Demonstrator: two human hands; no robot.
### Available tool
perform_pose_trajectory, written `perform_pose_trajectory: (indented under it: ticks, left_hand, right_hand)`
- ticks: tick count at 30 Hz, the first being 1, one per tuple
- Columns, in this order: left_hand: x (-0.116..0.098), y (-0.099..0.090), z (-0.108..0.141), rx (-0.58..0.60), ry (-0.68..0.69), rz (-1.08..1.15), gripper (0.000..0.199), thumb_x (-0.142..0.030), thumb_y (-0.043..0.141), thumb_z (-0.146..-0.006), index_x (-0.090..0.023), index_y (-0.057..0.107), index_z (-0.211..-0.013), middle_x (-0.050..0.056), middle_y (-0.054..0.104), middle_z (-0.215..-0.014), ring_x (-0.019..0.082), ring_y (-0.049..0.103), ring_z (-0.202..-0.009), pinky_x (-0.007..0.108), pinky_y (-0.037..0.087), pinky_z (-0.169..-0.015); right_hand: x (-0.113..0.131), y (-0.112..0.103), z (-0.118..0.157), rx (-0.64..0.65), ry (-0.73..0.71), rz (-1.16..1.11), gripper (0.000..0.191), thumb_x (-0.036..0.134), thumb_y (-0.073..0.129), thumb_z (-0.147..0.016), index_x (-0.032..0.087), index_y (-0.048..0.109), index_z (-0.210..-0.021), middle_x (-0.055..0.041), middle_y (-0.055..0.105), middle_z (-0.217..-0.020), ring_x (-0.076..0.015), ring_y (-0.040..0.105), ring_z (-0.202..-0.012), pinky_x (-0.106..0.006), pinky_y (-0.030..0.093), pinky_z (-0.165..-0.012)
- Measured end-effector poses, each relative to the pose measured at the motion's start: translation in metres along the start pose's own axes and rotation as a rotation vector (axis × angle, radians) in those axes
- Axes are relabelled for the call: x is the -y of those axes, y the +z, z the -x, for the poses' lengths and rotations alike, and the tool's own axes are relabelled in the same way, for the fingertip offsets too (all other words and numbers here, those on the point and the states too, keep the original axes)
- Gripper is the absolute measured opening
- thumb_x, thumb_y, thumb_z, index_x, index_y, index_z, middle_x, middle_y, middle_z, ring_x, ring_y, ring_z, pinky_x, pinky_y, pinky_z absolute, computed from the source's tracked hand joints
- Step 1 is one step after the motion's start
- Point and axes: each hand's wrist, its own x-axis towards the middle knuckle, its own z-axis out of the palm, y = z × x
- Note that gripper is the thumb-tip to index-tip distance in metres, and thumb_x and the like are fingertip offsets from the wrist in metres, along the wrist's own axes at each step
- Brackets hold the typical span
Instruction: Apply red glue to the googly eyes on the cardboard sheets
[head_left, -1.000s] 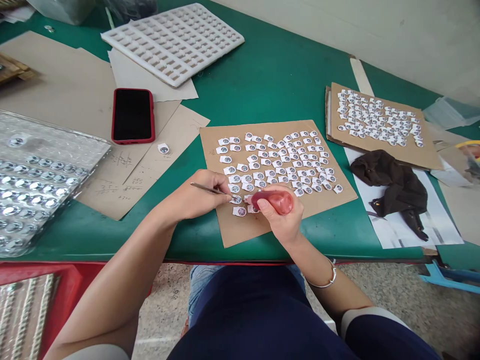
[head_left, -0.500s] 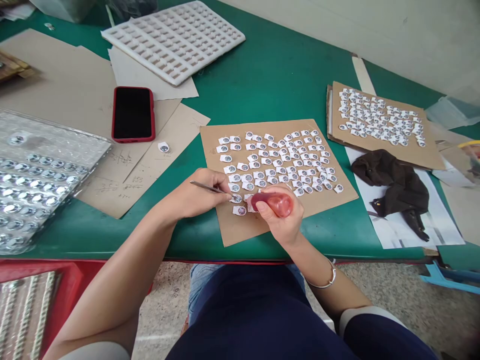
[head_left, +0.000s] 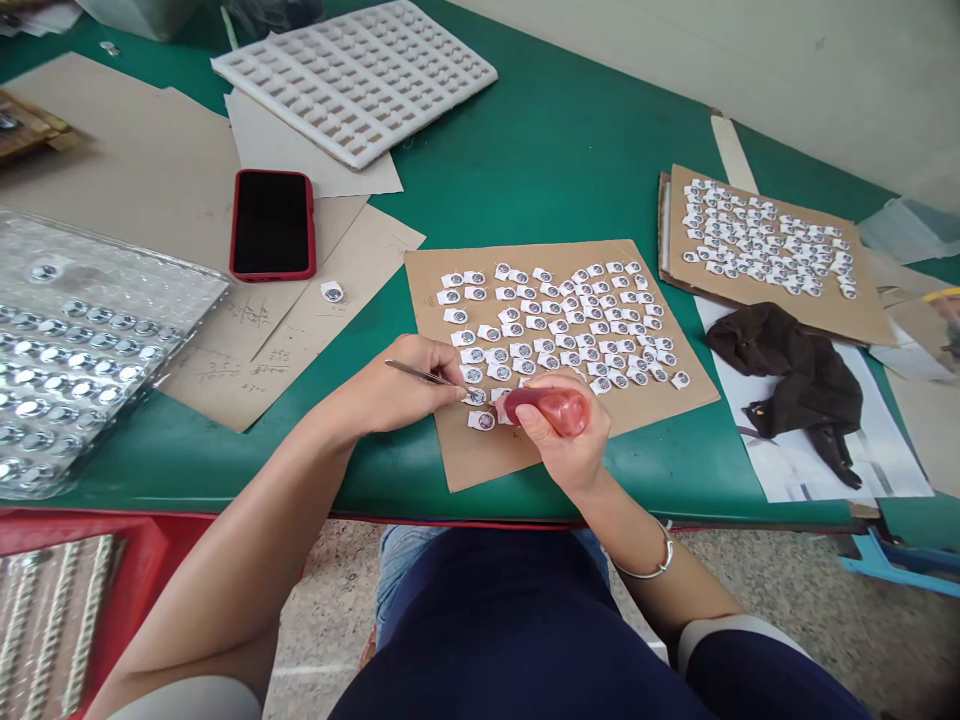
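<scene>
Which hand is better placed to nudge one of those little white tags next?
Probably the left hand: its slim silver metal tool points at a small round-faced white tag, while the right hand grips a red translucent bulb-shaped bottle.

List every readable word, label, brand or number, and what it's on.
Nothing reads reliably.
Loose brown sheets: handwriting, too small and blurred.
Cardboard in front of the person: faint marks by its left edge, too small.
Phone: dark screen, no text visible.
</scene>
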Motion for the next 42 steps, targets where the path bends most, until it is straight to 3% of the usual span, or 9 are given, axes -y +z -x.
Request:
perform_pose_trajectory:
  ticks: [42]
  left_hand:
    - [0.0014,0.0001,-0.0005,-0.013,0.025,-0.001,0.011,-0.026,0.058,-0.070,-0.016,0.064,-0.071,0.002,0.065,-0.069,0.016,0.057,-0.069,0.025,0.038,-0.056]
  right_hand:
    - [-0.0001,0.0014,-0.0006,0.017,-0.015,-0.052,0.020,0.026,0.069,-0.075,0.021,0.059,-0.092,-0.0025,0.062,-0.084,-0.0178,0.060,-0.081,-0.038,0.052,-0.074]
